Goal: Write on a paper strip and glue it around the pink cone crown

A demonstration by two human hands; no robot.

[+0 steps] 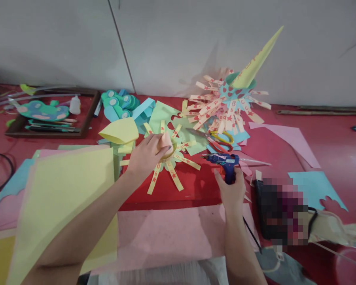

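My left hand (146,153) is closed around a small peach-coloured paper roll (165,145). It is at the middle of a yellow paper flower shape (172,174), whose radiating strips carry red letters and stars. Whether the roll touches the flower shape is hidden by my fingers. My right hand (233,189) grips the handle of a blue hot glue gun (230,168), its nozzle pointing left toward the flower shape. Scissors with red and yellow handles (209,136) lie just behind the glue gun.
A finished-looking paper piece with a tall yellow cone (256,63) stands by the wall. Yellow paper sheets (68,198) lie at left, below a brown tray (87,114) of tools. A pixelated dark object (262,209) and a blue paper scrap (314,186) are at right.
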